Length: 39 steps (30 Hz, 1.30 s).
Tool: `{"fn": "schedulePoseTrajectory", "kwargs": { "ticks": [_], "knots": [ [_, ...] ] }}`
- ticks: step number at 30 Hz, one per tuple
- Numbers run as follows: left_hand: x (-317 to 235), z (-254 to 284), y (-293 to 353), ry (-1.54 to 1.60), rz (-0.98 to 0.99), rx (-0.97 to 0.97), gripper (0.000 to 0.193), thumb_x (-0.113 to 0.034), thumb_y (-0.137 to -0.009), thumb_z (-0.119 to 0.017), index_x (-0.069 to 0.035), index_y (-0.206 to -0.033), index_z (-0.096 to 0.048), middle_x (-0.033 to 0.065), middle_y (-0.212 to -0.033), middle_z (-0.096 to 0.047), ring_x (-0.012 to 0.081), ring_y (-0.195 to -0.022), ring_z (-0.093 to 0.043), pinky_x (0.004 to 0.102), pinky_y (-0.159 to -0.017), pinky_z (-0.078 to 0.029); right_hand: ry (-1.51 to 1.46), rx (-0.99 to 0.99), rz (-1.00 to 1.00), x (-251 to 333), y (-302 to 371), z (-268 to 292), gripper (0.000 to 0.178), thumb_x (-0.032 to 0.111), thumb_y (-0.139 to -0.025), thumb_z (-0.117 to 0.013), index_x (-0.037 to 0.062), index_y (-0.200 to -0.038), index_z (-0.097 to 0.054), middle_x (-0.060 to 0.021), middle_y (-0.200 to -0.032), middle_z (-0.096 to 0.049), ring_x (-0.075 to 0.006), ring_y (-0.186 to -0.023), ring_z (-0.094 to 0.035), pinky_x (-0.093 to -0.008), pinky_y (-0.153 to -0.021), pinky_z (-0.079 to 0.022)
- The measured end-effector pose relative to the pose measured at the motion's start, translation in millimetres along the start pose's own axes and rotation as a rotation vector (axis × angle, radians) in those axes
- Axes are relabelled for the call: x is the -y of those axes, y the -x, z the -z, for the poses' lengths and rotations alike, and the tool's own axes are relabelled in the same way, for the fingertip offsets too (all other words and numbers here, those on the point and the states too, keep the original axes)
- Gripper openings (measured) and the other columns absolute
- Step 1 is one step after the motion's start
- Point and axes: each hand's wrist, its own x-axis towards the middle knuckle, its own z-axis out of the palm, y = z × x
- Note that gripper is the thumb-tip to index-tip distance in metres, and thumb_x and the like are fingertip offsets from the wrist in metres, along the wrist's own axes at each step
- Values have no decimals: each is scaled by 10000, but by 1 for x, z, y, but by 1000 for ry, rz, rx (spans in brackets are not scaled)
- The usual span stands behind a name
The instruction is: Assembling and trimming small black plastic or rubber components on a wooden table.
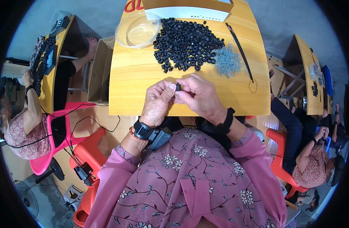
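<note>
Over the near part of the wooden table, my left hand (159, 99) pinches a small black ring-like part (178, 87) between thumb and fingers. My right hand (202, 97) meets it from the other side, its thumb and fingertips closed close against the same part. Whether the right fingers also hold some tiny piece I cannot make out. Beyond my hands lies a wide heap of small black parts (185, 41), rounded and hollow. Touching its right side is a pile of small clear bluish pieces (227, 60).
A clear round plastic tub (138, 31) stands left of the heap, and a white box (187, 14) at the far edge. A thin black rod (239, 49) with a wire loop lies on the right. Other people sit at tables (309, 76) on both sides; a cardboard box (100, 72) stands left.
</note>
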Motion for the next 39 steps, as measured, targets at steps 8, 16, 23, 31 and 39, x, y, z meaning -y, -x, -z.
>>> {"fn": "schedulePoseTrajectory", "kwargs": {
  "ticks": [8,16,23,31,39],
  "knots": [
    [0,1,-1,-42,16,-15,218,-205,-1014,-552,3,-965,-595,83,-855,-665,153,-762,-660,303,-735,-566,54,14,57,-2,-6,2,207,107,-821,-689,-8,-977,-618,-153,-839,-606,-350,-772,-611,-405,-677,-506],
    [5,1,-1,-108,-35,-67,196,-200,-1007,-563,-19,-933,-578,41,-824,-630,106,-729,-614,251,-690,-537,251,145,106,-3,-12,6,202,135,-822,-681,16,-819,-519,-164,-782,-547,-375,-680,-583,-458,-592,-472],
    [7,10,0,-94,-4,-64,192,-205,-1008,-570,-35,-920,-577,17,-823,-608,79,-693,-572,231,-626,-492,351,140,192,-1,-8,-2,205,154,-837,-665,22,-853,-508,-163,-790,-538,-374,-679,-600,-460,-582,-484],
    [1,-5,-2,-34,31,-80,168,-187,-1012,-560,-35,-949,-592,35,-836,-648,99,-718,-618,234,-667,-521,295,67,113,-10,-6,1,234,168,-826,-680,17,-840,-502,-171,-775,-558,-383,-685,-600,-466,-593,-485],
    [2,1,-2,-200,-56,2,137,-121,-965,-626,4,-1015,-604,55,-857,-668,111,-741,-640,253,-706,-538,462,205,100,12,-6,15,243,181,-829,-691,11,-870,-523,-174,-812,-576,-381,-722,-619,-466,-611,-495]
  ]
}}
